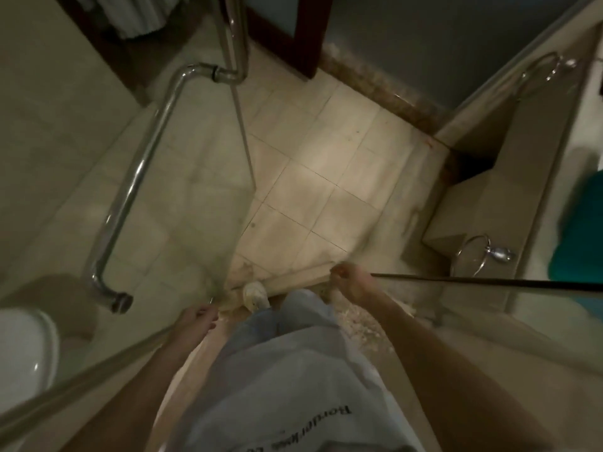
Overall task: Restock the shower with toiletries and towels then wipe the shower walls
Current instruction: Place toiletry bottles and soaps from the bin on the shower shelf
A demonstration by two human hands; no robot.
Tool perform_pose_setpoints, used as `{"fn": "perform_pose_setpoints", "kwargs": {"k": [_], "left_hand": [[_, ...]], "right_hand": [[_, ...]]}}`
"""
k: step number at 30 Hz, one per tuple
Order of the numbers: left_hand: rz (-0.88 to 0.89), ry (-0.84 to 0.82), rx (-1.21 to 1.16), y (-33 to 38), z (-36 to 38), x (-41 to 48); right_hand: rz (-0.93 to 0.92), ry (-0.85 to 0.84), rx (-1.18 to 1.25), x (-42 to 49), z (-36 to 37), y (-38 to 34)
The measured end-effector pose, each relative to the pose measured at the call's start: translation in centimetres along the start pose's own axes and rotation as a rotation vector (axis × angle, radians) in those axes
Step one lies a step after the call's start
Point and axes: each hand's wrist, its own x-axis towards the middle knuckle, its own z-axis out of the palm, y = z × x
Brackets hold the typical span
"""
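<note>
I look down from the shower threshold onto the beige tiled bathroom floor. The glass shower door stands to my left, with a long chrome handle on it. My left hand hangs beside the door's lower corner, fingers relaxed and holding nothing. My right hand is lower right of centre with its fingers curled and nothing visible in it. It sits at the end of a glass panel's dark edge; whether it touches the edge is unclear. A teal towel lies at the far right.
A white toilet shows behind the glass at lower left. On the right stand a stepped beige counter, a chrome towel ring and a chrome fitting. A dark wooden door frame is ahead. My shoe rests by the threshold.
</note>
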Motion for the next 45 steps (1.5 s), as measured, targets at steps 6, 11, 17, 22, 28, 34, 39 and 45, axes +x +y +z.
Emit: {"fn": "perform_pose_setpoints", "kwargs": {"k": [6, 11, 17, 22, 28, 34, 39, 45], "left_hand": [[0.066, -0.117, 0.229, 4.9, -0.4, 3.8], [0.119, -0.238, 0.352, 13.0, 1.5, 5.5], [0.34, -0.266, 0.377, 26.9, 4.8, 6.8], [0.464, -0.255, 0.373, 36.8, 6.7, 8.6], [0.366, -0.235, 0.523, 41.8, 8.0, 11.9], [0.336, -0.197, 0.518, 45.7, 11.3, 15.4], [0.235, -0.345, 0.61, 50.2, 16.6, 15.8], [0.398, -0.504, 0.78, 59.0, 26.9, 16.5]], "right_hand": [[0.076, 0.102, 0.149, 1.0, -1.1, -3.0], [0.189, 0.116, 0.199, 0.1, -0.5, 0.9], [0.315, 0.137, 0.276, -0.1, -0.8, 4.9], [0.315, 0.161, 0.403, 4.2, -4.8, 3.9], [0.318, 0.197, 0.578, 9.3, -12.1, 2.2], [0.296, 0.426, 0.743, 11.8, -21.8, 1.4], [0.38, 0.599, 0.889, 10.5, -26.7, 5.0], [0.657, 0.616, 1.036, 8.9, -23.2, 10.8]]}}
